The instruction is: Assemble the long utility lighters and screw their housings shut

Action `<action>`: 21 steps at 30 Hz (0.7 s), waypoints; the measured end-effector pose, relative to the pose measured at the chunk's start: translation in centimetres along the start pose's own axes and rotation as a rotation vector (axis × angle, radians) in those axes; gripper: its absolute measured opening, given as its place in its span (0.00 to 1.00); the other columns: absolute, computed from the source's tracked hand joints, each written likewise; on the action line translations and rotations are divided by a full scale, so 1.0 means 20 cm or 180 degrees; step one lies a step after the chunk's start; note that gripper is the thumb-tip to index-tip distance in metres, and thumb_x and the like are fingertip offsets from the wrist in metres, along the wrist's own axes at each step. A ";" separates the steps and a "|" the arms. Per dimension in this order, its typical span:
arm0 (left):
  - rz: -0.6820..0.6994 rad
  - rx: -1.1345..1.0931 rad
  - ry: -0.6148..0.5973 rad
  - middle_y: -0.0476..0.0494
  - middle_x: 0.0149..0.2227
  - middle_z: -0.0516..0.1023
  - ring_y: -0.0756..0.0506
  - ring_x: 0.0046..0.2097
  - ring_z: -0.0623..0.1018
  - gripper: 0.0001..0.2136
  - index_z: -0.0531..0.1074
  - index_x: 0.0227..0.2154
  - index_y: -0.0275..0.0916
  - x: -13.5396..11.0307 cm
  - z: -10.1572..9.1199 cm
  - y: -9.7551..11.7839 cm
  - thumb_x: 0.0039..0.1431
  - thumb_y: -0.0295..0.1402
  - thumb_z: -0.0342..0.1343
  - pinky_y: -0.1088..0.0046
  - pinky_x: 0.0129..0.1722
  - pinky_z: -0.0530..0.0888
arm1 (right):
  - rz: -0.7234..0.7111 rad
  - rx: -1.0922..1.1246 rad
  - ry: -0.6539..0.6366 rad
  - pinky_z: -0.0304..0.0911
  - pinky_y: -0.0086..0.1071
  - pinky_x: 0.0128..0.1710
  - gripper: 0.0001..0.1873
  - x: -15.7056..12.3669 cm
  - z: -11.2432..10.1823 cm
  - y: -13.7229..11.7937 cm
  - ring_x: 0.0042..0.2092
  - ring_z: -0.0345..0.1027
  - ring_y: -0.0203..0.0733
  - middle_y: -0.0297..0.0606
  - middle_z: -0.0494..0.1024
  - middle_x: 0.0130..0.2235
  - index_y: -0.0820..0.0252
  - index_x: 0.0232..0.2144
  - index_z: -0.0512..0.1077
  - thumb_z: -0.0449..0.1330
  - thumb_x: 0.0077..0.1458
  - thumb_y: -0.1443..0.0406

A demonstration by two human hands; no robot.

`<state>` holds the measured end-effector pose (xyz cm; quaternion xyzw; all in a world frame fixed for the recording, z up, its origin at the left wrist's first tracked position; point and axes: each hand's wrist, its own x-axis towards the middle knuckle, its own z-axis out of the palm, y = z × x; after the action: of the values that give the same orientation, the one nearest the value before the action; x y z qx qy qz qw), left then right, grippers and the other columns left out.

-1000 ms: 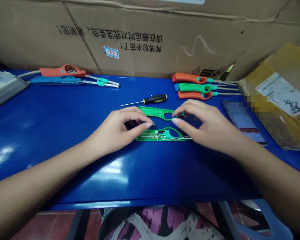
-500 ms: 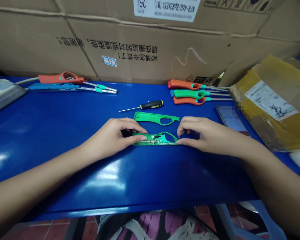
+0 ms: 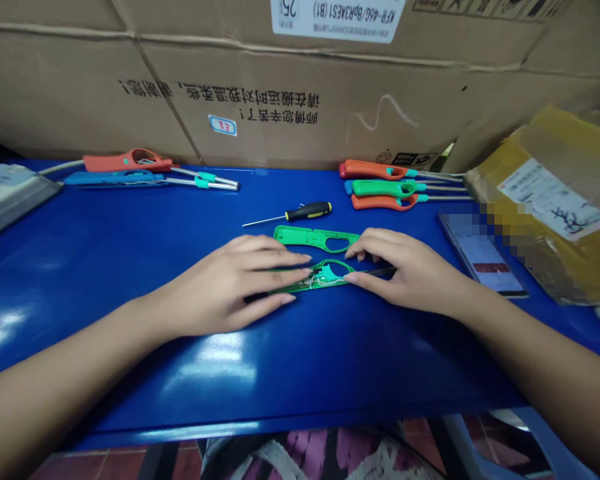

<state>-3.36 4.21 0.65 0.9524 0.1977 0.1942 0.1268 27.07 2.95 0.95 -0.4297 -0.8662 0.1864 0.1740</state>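
An opened green lighter half with its inner parts showing lies on the blue table. My left hand rests over its left end, fingers stretched along it and pressing it down. My right hand pinches its right end by the trigger loop, where a thin metal tube sticks out. Just behind lies the other green shell half, untouched. A black-handled screwdriver lies beyond that.
Three long lighters, orange and green, lie at the back right; two more lighters at the back left. A phone and a yellow parcel are on the right. A grey box sits far left. Cardboard boxes wall the back.
My right hand left the rear shell half and came down onto the near half's right end. My left hand flattened over its left end. The near half has tilted slightly.
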 end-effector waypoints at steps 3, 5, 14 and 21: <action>0.0292 0.0430 -0.0533 0.46 0.66 0.67 0.41 0.64 0.69 0.21 0.63 0.65 0.45 -0.01 0.01 -0.01 0.71 0.33 0.49 0.60 0.64 0.66 | -0.0282 -0.0118 0.0137 0.62 0.35 0.40 0.13 0.00 0.02 0.01 0.41 0.68 0.42 0.39 0.75 0.40 0.59 0.43 0.73 0.62 0.62 0.56; 0.0363 0.0528 -0.0643 0.47 0.67 0.65 0.42 0.65 0.69 0.22 0.61 0.66 0.45 -0.01 0.02 -0.01 0.72 0.31 0.46 0.60 0.65 0.65 | -0.0489 -0.0175 0.0068 0.63 0.36 0.43 0.12 0.00 0.02 0.01 0.42 0.69 0.42 0.39 0.76 0.40 0.59 0.42 0.73 0.63 0.61 0.57; 0.0407 0.0462 -0.0348 0.45 0.66 0.67 0.42 0.66 0.68 0.20 0.65 0.63 0.43 -0.01 0.01 -0.03 0.70 0.29 0.48 0.59 0.65 0.65 | -0.0519 -0.0014 -0.0127 0.63 0.35 0.41 0.08 0.00 0.02 0.01 0.40 0.68 0.41 0.37 0.75 0.37 0.57 0.35 0.72 0.62 0.62 0.59; 0.0017 -0.0194 0.0065 0.44 0.53 0.81 0.42 0.54 0.77 0.14 0.78 0.51 0.47 -0.03 -0.06 -0.10 0.62 0.37 0.62 0.59 0.58 0.73 | -0.0410 0.0128 -0.0170 0.63 0.35 0.40 0.08 0.00 0.02 0.01 0.40 0.69 0.41 0.37 0.75 0.37 0.56 0.35 0.72 0.62 0.62 0.59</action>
<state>-4.96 6.02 0.83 0.9466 0.1904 0.2102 0.1531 27.00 2.92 0.43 -0.3643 -0.8925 0.2036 0.1711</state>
